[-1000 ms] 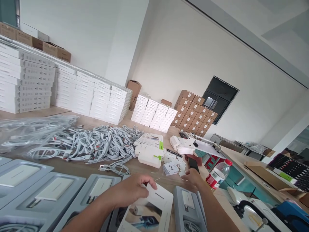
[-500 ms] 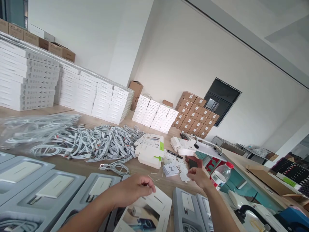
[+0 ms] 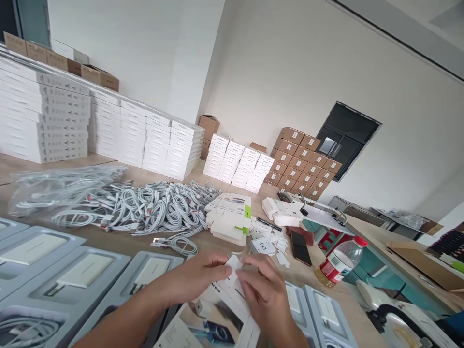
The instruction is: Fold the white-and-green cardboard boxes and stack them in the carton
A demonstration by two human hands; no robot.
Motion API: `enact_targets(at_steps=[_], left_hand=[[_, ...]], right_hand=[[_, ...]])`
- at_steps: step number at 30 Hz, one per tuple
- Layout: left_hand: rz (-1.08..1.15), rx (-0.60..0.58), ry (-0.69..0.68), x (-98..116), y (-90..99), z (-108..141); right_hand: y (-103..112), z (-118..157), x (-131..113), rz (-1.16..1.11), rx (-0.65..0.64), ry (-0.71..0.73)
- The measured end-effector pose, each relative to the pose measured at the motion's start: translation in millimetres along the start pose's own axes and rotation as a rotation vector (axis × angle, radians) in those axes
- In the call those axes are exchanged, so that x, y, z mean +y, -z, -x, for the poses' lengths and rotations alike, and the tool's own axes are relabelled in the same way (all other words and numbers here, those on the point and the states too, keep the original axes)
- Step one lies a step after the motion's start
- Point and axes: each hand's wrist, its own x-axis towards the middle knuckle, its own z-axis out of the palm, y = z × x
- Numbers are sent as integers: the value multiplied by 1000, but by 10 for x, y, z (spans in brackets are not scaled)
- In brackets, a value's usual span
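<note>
A white printed box point(image 3: 181, 328) with a picture of a charger and phone lies at the bottom centre, partly covered by my hands. My left hand point(image 3: 201, 275) pinches the left edge of a small white card piece point(image 3: 233, 263) at the top of this box. Opposite it, my right hand point(image 3: 264, 287) closes its thumb and fingers on the same piece. I cannot tell whether the piece is loose or part of the box. Grey trays point(image 3: 123, 263), each with a white power bank point(image 3: 85, 270) and some with a coiled cable point(image 3: 27, 331), lie beside my left forearm.
Coiled cables point(image 3: 159, 208) are heaped behind, with flattened cartons point(image 3: 228, 220), small white cards point(image 3: 263, 245), a phone point(image 3: 300, 247) and a bottle point(image 3: 340, 261) to their right. White box stacks point(image 3: 155, 140) line the back. Further trays point(image 3: 328, 314) lie at the right.
My right hand has moved left from beside the small cards to the top of the printed box, meeting my left hand there. Both now pinch the white piece. The view has shifted slightly.
</note>
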Motion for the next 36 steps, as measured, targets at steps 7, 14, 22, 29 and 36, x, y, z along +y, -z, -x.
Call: enact_targets(at_steps=[7, 14, 22, 29, 36], left_hand=[[-246, -7, 33, 98, -51, 19], [-389, -3, -74, 41, -80, 7], [-413, 26, -79, 58, -99, 5], [-484, 80, -95, 82, -121, 7], [-482, 155, -31, 58, -102, -22]], right_hand=[[120, 14, 82, -225, -17, -480], [83, 18, 50, -242, -9, -467], [58, 38, 54, -303, 33, -494], [-14, 70, 84, -403, 23, -708], [-29, 54, 88, -425, -5, -746]])
